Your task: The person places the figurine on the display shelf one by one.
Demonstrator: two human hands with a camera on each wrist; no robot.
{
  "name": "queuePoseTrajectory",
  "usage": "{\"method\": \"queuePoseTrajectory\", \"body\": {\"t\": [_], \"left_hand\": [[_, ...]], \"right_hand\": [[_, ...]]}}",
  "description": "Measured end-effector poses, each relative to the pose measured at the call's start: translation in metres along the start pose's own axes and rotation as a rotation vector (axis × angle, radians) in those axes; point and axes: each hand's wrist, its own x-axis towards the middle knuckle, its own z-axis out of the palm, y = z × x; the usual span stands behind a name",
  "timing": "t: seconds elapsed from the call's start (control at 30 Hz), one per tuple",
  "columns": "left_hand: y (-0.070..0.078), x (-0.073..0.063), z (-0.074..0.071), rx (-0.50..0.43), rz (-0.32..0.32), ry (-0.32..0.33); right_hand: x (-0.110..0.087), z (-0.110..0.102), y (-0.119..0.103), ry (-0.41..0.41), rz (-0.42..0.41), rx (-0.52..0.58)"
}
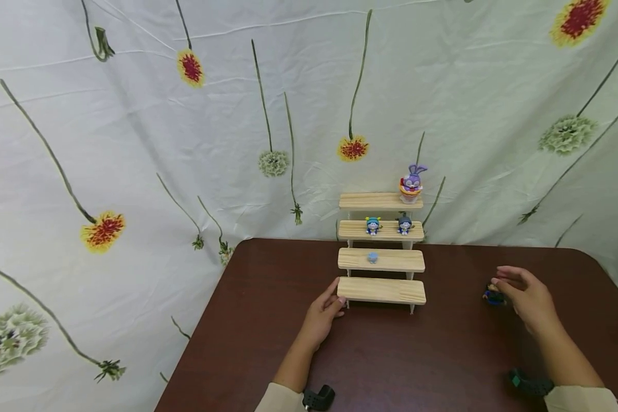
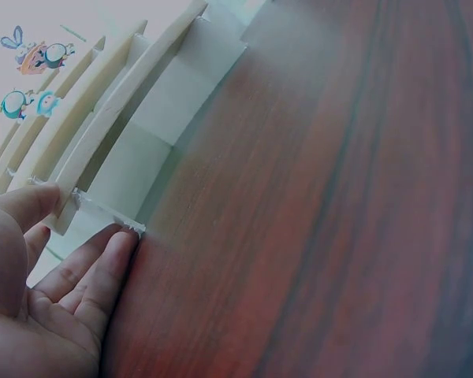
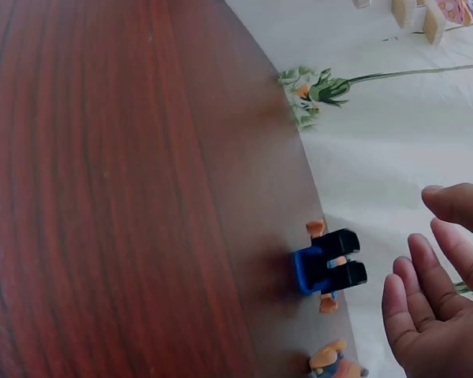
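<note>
A stepped display shelf (image 1: 381, 290) with pale wooden planks on clear supports stands at the table's back edge. My left hand (image 1: 321, 315) grips the left end of its lowest plank; in the left wrist view the thumb is against the plank's end and the fingertips are at the clear leg (image 2: 110, 211). On the right, my right hand (image 1: 533, 300) is over a small toy figure (image 1: 493, 296), partly covering it. From the right wrist, the fingers (image 3: 426, 303) appear spread and apart from that figure (image 3: 329, 264), which has black legs and a blue part. Nothing shows between them.
A purple rabbit figure (image 1: 411, 184) stands on the top plank. Two small capped figures (image 1: 373, 225) share the second, and a pale blue one (image 1: 372, 257) sits on the third. Another figure (image 3: 329, 360) shows at the right wrist view's lower edge. Behind hangs a flowered cloth (image 1: 309, 103).
</note>
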Motion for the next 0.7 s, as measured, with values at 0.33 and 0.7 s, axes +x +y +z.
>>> {"method": "queuePoseTrajectory", "body": {"t": [0.33, 0.7], "left_hand": [[-0.0005, 0.0001, -0.0007, -0.009, -0.003, 0.0], [-0.0011, 0.0008, -0.0005, -0.012, 0.005, 0.006]], "right_hand": [[0.005, -0.0014, 0.0078, -0.095, 0.042, -0.142], [0.0099, -0.003, 0.0099, -0.203, 0.043, -0.221]]}}
